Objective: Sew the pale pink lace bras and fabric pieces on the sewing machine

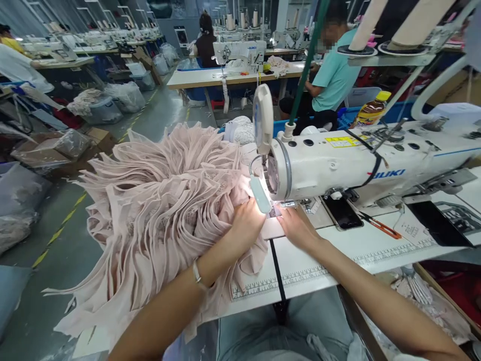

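Note:
A white sewing machine (pixel 330 163) stands over the table, its small lamp (pixel 260 194) lighting the needle area. My left hand (pixel 248 220) is beside the lamp, its fingers bent over the edge of pale pink fabric (pixel 161 200). That fabric lies in a big ruffled heap on the left of the table and hangs over its front edge. On the other side of the needle area, my right hand (pixel 295 224) rests low at the machine's plate with its fingers together; glare and the small scale hide what its fingertips press.
Right of my hands lie a dark phone (pixel 342 213) and orange-handled snips (pixel 387 226). A ruler strip (pixel 308 276) runs along the table's front. Thread cones (pixel 421 25) and a yellow-capped bottle (pixel 372 110) are at the back right. A person in a teal shirt (pixel 334 75) sits beyond.

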Action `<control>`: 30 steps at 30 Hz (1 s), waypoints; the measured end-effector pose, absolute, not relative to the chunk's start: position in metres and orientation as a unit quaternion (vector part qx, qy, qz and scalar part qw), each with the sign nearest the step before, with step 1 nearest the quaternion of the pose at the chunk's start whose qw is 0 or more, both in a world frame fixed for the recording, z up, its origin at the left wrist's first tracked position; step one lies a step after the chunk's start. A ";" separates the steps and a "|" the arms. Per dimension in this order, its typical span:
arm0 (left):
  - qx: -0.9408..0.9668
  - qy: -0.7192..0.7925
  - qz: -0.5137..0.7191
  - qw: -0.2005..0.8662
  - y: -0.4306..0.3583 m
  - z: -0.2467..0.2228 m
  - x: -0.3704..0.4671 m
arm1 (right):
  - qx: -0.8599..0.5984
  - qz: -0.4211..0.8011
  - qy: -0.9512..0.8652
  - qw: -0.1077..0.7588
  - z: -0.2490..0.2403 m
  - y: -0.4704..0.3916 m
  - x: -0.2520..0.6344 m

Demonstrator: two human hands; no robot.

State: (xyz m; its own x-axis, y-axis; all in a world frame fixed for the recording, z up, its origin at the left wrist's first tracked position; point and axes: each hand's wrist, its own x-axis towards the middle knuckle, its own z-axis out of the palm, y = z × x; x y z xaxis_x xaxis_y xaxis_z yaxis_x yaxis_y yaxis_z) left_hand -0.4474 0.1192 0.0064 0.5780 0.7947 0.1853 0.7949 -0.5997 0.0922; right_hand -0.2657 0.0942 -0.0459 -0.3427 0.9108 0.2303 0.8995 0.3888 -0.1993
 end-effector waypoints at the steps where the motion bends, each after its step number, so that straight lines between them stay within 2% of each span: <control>1: -0.893 -0.446 -0.050 0.034 0.105 0.010 -0.454 | -0.500 -0.003 -0.848 0.177 -0.046 0.090 -0.267; 3: -0.892 -0.442 0.000 0.097 0.079 0.015 -0.471 | -0.356 -0.020 -0.912 0.204 -0.047 0.080 -0.272; 5: -0.903 -0.417 0.024 0.100 0.056 0.018 -0.492 | -0.254 -0.027 -0.945 0.205 -0.048 0.071 -0.278; 8: -0.939 -0.333 0.078 -0.017 0.036 0.029 -0.517 | -0.283 -0.053 -0.935 0.205 -0.052 0.064 -0.284; 11: -0.924 -0.317 0.142 -0.157 0.034 0.044 -0.520 | -0.358 -0.062 -0.906 0.216 -0.055 0.064 -0.281; 13: -0.917 -0.327 0.136 -0.184 0.041 0.044 -0.512 | -0.375 -0.048 -0.899 0.223 -0.054 0.066 -0.277; 14: -0.921 -0.337 0.106 -0.162 0.047 0.039 -0.507 | -0.388 -0.040 -0.893 0.223 -0.053 0.066 -0.273; 16: -0.936 -0.346 0.054 -0.045 0.057 0.021 -0.499 | -0.460 -0.048 -0.859 0.220 -0.050 0.067 -0.264; 19: -0.932 -0.334 0.067 0.123 0.066 -0.009 -0.493 | -0.616 -0.115 -0.755 0.193 -0.047 0.069 -0.244; 21: -0.924 -0.322 0.090 0.183 0.070 -0.017 -0.489 | -0.657 -0.151 -0.720 0.168 -0.048 0.069 -0.234; 25: -0.935 -0.280 0.098 0.196 0.081 -0.007 -0.480 | -0.614 -0.163 -0.754 0.165 -0.054 0.063 -0.234; 30: -0.943 -0.261 0.073 0.193 0.087 0.001 -0.478 | -0.545 -0.089 -0.799 0.239 -0.060 0.057 -0.249</control>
State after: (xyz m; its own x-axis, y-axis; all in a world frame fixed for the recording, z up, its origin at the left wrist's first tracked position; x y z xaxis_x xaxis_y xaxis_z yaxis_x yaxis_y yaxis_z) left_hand -0.4776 0.0872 0.0012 0.8533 0.5202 -0.0362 0.4641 -0.7892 -0.4023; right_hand -0.2494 0.0574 -0.0597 -0.2916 0.8277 0.4795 0.9130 0.3903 -0.1186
